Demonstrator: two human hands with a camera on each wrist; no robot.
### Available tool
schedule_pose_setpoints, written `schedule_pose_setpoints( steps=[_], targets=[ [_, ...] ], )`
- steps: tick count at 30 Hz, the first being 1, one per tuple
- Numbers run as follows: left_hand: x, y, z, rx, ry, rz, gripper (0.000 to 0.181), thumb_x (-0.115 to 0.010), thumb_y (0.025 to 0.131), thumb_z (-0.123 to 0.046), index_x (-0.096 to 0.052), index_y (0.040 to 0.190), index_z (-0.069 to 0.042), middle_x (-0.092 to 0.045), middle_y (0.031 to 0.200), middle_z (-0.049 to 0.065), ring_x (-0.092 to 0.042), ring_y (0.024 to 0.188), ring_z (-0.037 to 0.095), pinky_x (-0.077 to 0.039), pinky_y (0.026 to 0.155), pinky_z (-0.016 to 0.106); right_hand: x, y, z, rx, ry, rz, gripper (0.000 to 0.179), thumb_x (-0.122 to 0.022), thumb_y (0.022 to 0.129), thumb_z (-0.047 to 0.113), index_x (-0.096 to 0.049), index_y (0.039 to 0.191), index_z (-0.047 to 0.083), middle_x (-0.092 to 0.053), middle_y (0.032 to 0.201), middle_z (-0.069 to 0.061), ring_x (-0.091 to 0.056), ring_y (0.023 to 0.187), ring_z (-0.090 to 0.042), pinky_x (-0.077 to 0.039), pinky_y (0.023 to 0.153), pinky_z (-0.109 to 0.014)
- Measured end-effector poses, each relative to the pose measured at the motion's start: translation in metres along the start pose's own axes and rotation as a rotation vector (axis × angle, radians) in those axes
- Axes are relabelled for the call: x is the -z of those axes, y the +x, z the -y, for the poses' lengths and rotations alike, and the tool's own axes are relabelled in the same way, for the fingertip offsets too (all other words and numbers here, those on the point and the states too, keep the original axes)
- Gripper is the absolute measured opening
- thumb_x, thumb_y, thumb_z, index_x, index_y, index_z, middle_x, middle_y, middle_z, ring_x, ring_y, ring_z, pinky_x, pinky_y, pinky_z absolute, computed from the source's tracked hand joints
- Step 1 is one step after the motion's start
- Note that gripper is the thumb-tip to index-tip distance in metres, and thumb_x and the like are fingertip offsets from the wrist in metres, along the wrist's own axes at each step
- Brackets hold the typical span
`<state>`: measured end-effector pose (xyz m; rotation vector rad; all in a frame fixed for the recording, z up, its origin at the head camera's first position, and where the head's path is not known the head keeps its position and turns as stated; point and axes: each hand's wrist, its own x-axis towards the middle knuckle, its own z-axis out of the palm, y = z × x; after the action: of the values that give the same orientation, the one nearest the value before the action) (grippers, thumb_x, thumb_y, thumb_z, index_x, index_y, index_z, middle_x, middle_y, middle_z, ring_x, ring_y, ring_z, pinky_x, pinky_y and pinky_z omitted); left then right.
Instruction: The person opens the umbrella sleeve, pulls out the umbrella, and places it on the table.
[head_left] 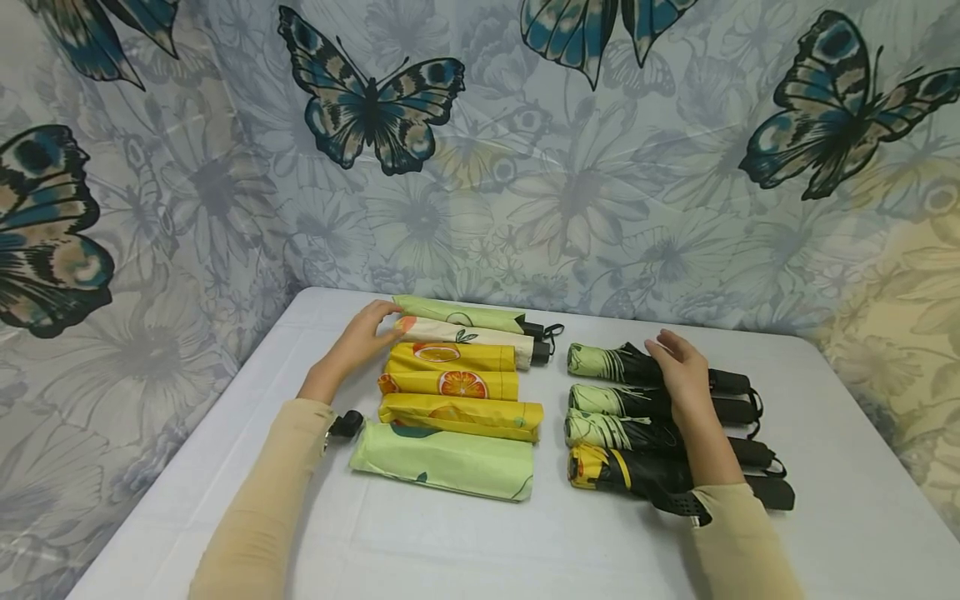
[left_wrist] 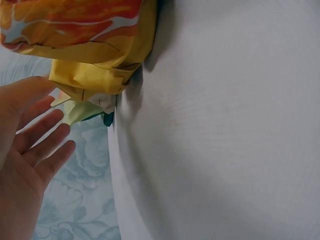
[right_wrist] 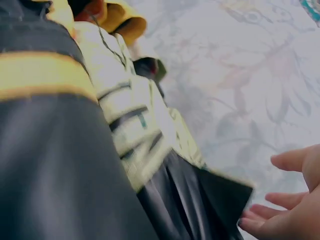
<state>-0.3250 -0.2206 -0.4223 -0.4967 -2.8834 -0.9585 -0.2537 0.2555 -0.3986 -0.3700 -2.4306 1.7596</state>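
Seemingly a straightening step
Fingers spread, left hand (head_left: pixel 360 337) is hovering by a long cream-fabric umbrella (head_left: pixel 487 337), right hand (head_left: pixel 682 375) by a rolled black-and-green umbrella (head_left: pixel 634 367); aligning probably calls for nudging.

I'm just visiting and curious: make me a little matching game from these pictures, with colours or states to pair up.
1. Front left bundle
2. Second-from-back left bundle
3. Front right umbrella
4. Left hand

A. Mostly cream
B. Loosely open
C. Black and yellow
D. Mostly pale green

Pairs: 1-D; 2-A; 3-C; 4-B
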Motion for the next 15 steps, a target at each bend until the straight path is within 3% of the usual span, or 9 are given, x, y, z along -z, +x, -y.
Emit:
schedule_pose_setpoints(
  steps=[15],
  targets=[
    [0.011, 0.011, -0.007, -0.020, 0.050, 0.074, 0.049, -0.065, 0.095, -0.021, -0.050, 0.139, -0.005, -0.049, 0.142, 0.019, -0.044, 0.134, 0.038, -0.039, 0.111, 0.055, -0.031, -0.003, 0.012, 0.048, 0.046, 0.085, 0.063, -0.049, 0.102, 0.032, -0.025, 0.155, 0.006, -0.029, 0.159, -0.016, -0.027, 0.148, -0.032, -0.023, 0.123, -0.049]
  ],
)
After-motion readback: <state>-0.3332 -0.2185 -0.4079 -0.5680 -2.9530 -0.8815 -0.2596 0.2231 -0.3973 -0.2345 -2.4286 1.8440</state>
